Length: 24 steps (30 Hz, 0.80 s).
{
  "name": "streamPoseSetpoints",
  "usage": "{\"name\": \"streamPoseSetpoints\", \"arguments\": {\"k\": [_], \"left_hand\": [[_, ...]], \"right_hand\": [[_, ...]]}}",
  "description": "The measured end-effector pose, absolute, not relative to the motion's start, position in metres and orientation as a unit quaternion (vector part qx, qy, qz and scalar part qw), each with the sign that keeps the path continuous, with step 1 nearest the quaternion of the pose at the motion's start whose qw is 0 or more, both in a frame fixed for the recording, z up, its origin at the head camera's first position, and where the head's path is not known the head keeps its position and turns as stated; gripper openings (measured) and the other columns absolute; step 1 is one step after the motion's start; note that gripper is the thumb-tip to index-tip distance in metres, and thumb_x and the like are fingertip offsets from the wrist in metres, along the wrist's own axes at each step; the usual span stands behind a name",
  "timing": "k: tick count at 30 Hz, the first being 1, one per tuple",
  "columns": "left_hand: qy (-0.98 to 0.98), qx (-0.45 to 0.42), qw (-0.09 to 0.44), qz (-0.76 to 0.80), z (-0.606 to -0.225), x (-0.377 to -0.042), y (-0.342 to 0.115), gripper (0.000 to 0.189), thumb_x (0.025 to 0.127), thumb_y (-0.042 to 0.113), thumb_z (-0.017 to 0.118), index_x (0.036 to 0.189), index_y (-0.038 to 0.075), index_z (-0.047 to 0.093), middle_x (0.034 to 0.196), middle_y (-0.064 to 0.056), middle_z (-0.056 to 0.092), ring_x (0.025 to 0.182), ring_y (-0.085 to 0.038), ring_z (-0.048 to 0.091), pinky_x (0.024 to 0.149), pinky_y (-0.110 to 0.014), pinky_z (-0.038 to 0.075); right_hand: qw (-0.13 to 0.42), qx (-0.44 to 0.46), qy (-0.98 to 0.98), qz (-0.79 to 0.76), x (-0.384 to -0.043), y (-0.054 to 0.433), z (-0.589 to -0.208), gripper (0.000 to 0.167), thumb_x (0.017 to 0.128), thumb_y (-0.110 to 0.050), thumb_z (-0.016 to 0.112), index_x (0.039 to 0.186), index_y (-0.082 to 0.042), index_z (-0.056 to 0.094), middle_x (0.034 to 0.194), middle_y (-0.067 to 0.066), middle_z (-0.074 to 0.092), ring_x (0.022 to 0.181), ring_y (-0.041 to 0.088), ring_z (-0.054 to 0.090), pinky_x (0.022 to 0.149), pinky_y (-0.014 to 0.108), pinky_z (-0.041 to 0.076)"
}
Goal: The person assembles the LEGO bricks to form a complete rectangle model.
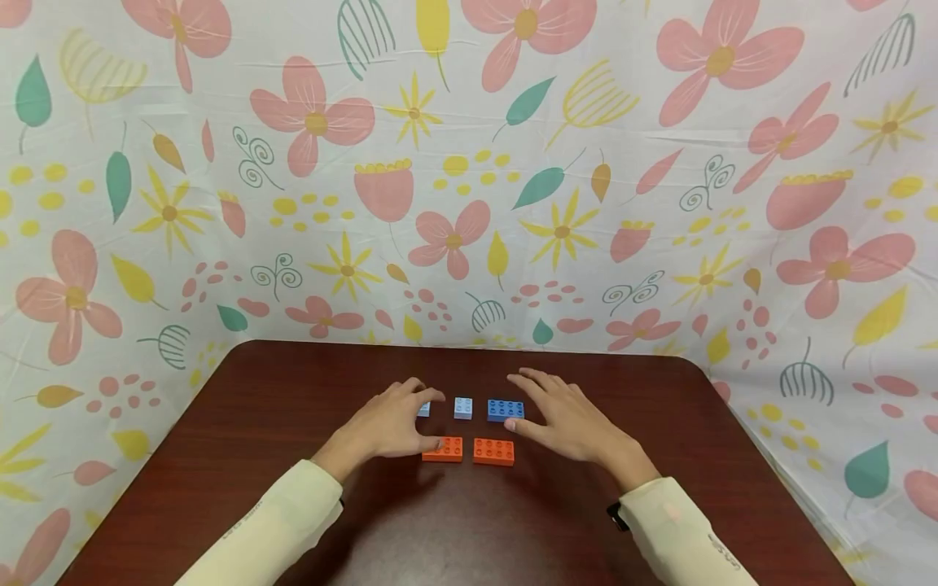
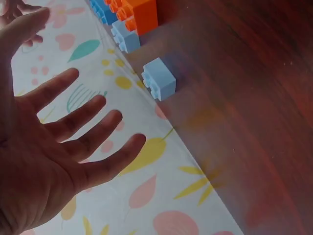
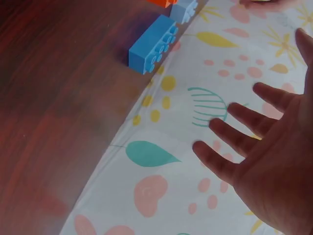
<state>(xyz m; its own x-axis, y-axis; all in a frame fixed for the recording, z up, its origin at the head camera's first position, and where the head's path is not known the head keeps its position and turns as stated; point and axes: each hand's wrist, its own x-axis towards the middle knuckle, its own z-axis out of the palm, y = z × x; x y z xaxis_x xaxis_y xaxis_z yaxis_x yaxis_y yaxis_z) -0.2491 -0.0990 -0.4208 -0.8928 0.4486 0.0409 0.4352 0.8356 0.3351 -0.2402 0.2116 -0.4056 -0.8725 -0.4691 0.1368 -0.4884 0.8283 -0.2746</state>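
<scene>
Several toy building bricks lie on a dark table. In the head view, the back row has a light blue brick [image 1: 423,410] partly hidden by the left fingers, a second light blue brick [image 1: 463,408] and a longer blue brick [image 1: 506,408]. In front lie two orange bricks, the left one [image 1: 443,452] partly behind my left thumb, the right one [image 1: 494,452] in full view. My left hand [image 1: 399,419] hovers over the left bricks, fingers spread and holding nothing. Fingers apart, my right hand [image 1: 567,415] is beside the blue brick, with its thumb near that brick's corner.
The dark wooden table [image 1: 256,456] has rounded back corners. A white cloth [image 1: 469,163] printed with flowers and leaves hangs behind it and along both sides. Pale sleeves [image 1: 271,521] cover both forearms, and a dark band [image 1: 618,516] shows at the right wrist.
</scene>
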Motion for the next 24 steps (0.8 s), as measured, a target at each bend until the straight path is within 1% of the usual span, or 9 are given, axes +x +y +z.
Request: {"name": "streamPoseSetpoints", "arguments": {"k": [4, 8, 11, 16, 18, 20, 24], "left_hand": [[0.952, 0.242, 0.031, 0.183, -0.425, -0.249, -0.098, 0.059, 0.083, 0.045, 0.081, 0.134, 0.020, 0.064, 0.129, -0.007, 0.061, 0.112, -0.028, 0.058, 0.089, -0.046, 0.054], [0.950, 0.245, 0.047, 0.188, -0.429, -0.250, -0.096, 0.056, 0.083, 0.042, 0.082, 0.129, 0.015, 0.065, 0.122, -0.009, 0.062, 0.109, -0.027, 0.057, 0.088, -0.045, 0.053], [0.949, 0.248, 0.056, 0.186, -0.431, -0.251, -0.095, 0.052, 0.081, 0.039, 0.083, 0.124, 0.014, 0.066, 0.118, -0.008, 0.061, 0.106, -0.025, 0.056, 0.087, -0.043, 0.052], [0.946, 0.260, 0.062, 0.186, -0.436, -0.251, -0.092, 0.047, 0.078, 0.036, 0.085, 0.115, 0.012, 0.068, 0.114, -0.007, 0.061, 0.098, -0.021, 0.056, 0.083, -0.040, 0.051], [0.944, 0.264, 0.066, 0.187, -0.438, -0.252, -0.091, 0.047, 0.077, 0.037, 0.086, 0.114, 0.012, 0.068, 0.115, -0.008, 0.062, 0.098, -0.022, 0.057, 0.083, -0.040, 0.052], [0.944, 0.266, 0.066, 0.185, -0.440, -0.253, -0.090, 0.047, 0.076, 0.036, 0.087, 0.112, 0.012, 0.068, 0.121, -0.010, 0.063, 0.106, -0.026, 0.060, 0.087, -0.041, 0.053], [0.942, 0.269, 0.073, 0.190, -0.443, -0.256, -0.088, 0.046, 0.074, 0.033, 0.089, 0.108, 0.011, 0.068, 0.117, -0.013, 0.064, 0.107, -0.029, 0.062, 0.091, -0.043, 0.053]], "right_hand": [[-0.005, 0.248, -0.953, 0.174, -0.240, 0.213, -0.409, 0.074, 0.096, -0.067, 0.058, 0.154, -0.022, 0.048, 0.158, 0.009, 0.046, 0.144, 0.034, 0.046, 0.115, 0.069, 0.033], [-0.040, 0.239, -0.951, 0.193, -0.240, 0.213, -0.413, 0.069, 0.096, -0.061, 0.063, 0.150, -0.020, 0.053, 0.152, 0.007, 0.051, 0.139, 0.031, 0.050, 0.115, 0.062, 0.039], [-0.060, 0.237, -0.946, 0.210, -0.241, 0.213, -0.418, 0.065, 0.096, -0.054, 0.067, 0.147, -0.016, 0.055, 0.147, 0.006, 0.055, 0.135, 0.028, 0.053, 0.112, 0.057, 0.045], [-0.084, 0.252, -0.934, 0.241, -0.245, 0.211, -0.427, 0.058, 0.097, -0.041, 0.071, 0.144, -0.010, 0.057, 0.140, 0.009, 0.061, 0.127, 0.027, 0.058, 0.106, 0.053, 0.051], [-0.089, 0.258, -0.929, 0.249, -0.247, 0.211, -0.430, 0.056, 0.097, -0.037, 0.072, 0.143, -0.009, 0.058, 0.137, 0.010, 0.063, 0.123, 0.026, 0.060, 0.103, 0.052, 0.053], [-0.093, 0.265, -0.925, 0.257, -0.249, 0.210, -0.433, 0.053, 0.096, -0.033, 0.073, 0.141, -0.008, 0.059, 0.133, 0.010, 0.065, 0.118, 0.026, 0.061, 0.101, 0.050, 0.054], [-0.105, 0.274, -0.918, 0.266, -0.253, 0.209, -0.437, 0.048, 0.094, -0.026, 0.075, 0.136, -0.006, 0.062, 0.124, 0.011, 0.068, 0.111, 0.025, 0.062, 0.098, 0.049, 0.054]]}}
